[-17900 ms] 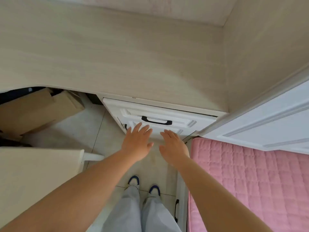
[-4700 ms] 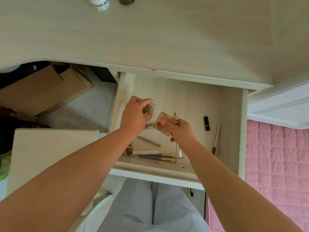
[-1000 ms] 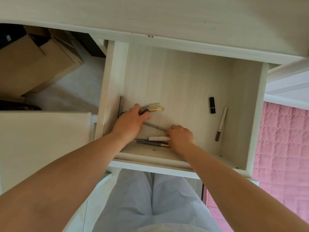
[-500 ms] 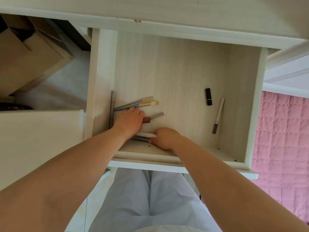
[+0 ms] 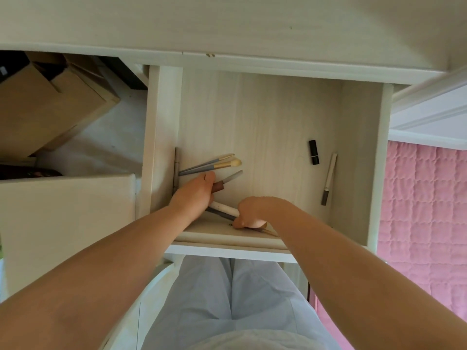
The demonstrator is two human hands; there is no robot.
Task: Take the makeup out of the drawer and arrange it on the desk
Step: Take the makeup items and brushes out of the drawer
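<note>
The open drawer (image 5: 358, 152) sits under the light wooden desk (image 5: 227, 21). My left hand (image 5: 195, 193) reaches into its front left part and grips a grey pen with a brown end (image 5: 228, 181). My right hand (image 5: 252, 213) curls round a white pen (image 5: 223, 207) and a grey brush (image 5: 217, 213) near the drawer's front wall. Two grey-handled brushes (image 5: 212, 164) lie just beyond my left hand. A thin grey stick (image 5: 176, 168) lies along the left wall. A black lipstick (image 5: 313, 152) and a white-and-brown pencil (image 5: 329, 179) lie at the right.
Cardboard boxes (image 5: 48, 102) stand on the floor under the desk at the left. A white chair back (image 5: 63, 223) is at my left. A pink quilted bed (image 5: 424, 210) and a white door panel (image 5: 429, 114) are at the right.
My right hand has closed round the white pen and grey brush at the drawer front. My left hand keeps its hold on the brown-ended pen. The view shifted slightly.
</note>
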